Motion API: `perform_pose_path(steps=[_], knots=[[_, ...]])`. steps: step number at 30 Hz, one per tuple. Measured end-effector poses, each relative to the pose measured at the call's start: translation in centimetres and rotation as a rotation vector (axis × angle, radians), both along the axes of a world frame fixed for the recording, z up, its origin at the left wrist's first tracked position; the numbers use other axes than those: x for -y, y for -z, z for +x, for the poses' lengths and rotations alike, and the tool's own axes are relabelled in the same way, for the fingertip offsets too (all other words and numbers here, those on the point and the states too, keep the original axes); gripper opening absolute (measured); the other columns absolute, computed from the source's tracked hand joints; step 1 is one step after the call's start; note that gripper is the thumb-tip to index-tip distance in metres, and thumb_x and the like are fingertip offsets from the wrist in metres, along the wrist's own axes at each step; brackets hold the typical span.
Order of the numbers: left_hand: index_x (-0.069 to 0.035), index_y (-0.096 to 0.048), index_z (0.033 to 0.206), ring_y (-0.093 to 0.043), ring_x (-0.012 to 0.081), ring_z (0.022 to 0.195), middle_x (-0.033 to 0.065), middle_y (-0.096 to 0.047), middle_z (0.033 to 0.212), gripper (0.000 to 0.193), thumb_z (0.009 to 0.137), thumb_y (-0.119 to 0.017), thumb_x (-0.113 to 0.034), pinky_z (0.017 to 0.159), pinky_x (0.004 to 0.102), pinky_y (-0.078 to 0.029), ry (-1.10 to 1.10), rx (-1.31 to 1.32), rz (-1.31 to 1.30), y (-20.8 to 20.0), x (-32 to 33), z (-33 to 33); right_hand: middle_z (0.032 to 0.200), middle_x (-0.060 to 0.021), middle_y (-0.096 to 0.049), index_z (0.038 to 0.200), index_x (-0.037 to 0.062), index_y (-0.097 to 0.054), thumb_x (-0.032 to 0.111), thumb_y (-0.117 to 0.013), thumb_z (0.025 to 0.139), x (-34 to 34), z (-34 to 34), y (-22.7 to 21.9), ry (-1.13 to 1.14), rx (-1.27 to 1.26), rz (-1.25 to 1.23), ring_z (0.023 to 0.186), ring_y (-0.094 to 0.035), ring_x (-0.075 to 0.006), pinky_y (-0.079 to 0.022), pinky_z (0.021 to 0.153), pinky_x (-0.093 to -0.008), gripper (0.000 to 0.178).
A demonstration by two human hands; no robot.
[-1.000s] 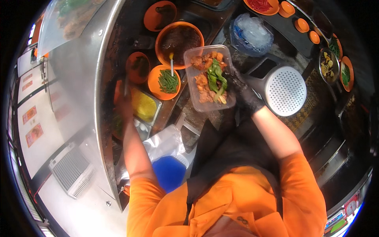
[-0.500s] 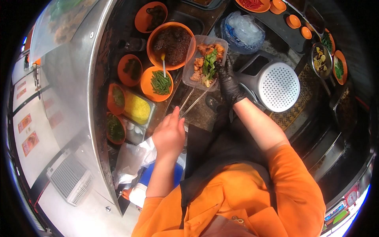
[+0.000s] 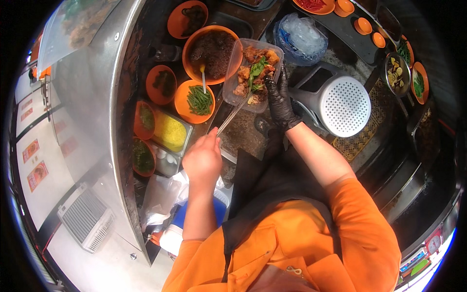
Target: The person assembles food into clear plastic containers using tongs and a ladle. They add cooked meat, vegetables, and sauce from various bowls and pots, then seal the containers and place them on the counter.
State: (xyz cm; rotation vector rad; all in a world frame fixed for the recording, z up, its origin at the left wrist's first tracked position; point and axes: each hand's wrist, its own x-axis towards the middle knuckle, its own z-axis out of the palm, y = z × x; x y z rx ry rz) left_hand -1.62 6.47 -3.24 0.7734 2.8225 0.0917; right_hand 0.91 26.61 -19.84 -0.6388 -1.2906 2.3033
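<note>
A clear plastic container is in my right hand, which wears a black glove. The fingers grip its right side. Inside are browned, fried-looking meat pieces topped with green leaves. My bare left hand is closed round slim metal chopsticks. They slant up to the container's near end, where their tips are among the food. Beside the container, partly behind its left edge, is an orange bowl of dark sauce with a yellow-and-white spoon in it.
At left stand an orange bowl of cut green beans and a metal tray of yellow shreds. A grey perforated stool and a bundled plastic bag lie right of the container. A steel panel edge rises at left.
My left hand has drawn slightly down and left, and the chopsticks have come closer together. The green leaves in the container have shifted. The container has tilted a little.
</note>
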Motion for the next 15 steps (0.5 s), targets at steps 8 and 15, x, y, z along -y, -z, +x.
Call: perform_pose_path(steps=[8, 15], knots=[[-0.016, -0.074, 0.110, -0.070, 0.0266, 0.087, 0.0064, -0.074, 0.100, 0.023, 0.088, -0.070, -0.017, 0.074, 0.0354, -0.056, -0.081, 0.062, 0.070, -2.2, 1.4, -0.9, 0.148, -0.0098, -0.042, 0.155, 0.0071, -0.026, 0.034, -0.058, 0.102, -0.6, 0.5, 0.3, -0.014, 0.137, -0.191, 0.133, -0.042, -0.0187, -0.034, 0.113, -0.0339, 0.068], [-0.018, -0.074, 0.112, -0.070, 0.0272, 0.088, 0.0073, -0.073, 0.100, 0.025, 0.088, -0.071, -0.016, 0.077, 0.0355, -0.055, -0.160, 0.123, 0.097, -3.0, 2.1, -1.1, 0.147, -0.0098, -0.044, 0.156, 0.0072, -0.026, 0.034, -0.059, 0.101, -0.7, 0.4, 0.1, -0.054, 0.141, -0.215, 0.134, -0.042, -0.0184, -0.034, 0.112, -0.0338, 0.069]])
